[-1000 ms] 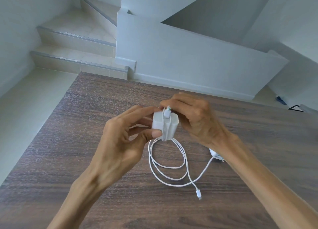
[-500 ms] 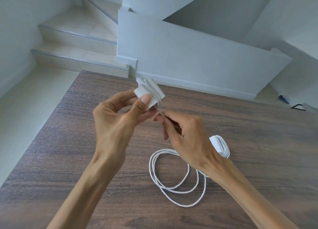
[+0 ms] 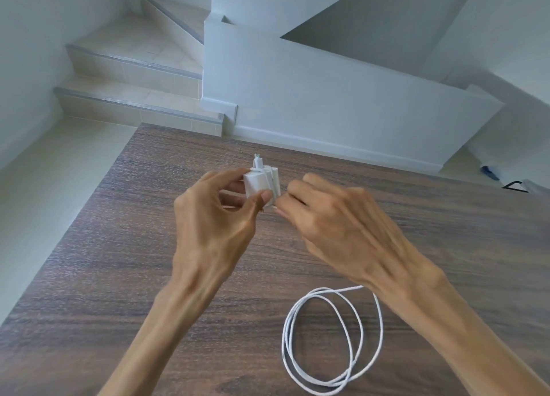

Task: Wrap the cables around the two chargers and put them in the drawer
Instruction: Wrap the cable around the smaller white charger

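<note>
My left hand (image 3: 214,217) pinches the little white charger (image 3: 262,184) above the table's (image 3: 119,261) middle, while my right hand (image 3: 333,226) nips the cable (image 3: 327,336) beside it. Light block, floppy slippery cord, so grip the flat sides and keep tension.

Tabletop (image 3: 119,276): dark wood-grain, matt, looks laminate. Charger (image 3: 258,185): smooth white plastic, slight sheen. Cable (image 3: 323,340): white, smooth rubbery jacket. Stair treads (image 3: 125,71): beige tile, matt, grey edge strips.
</note>
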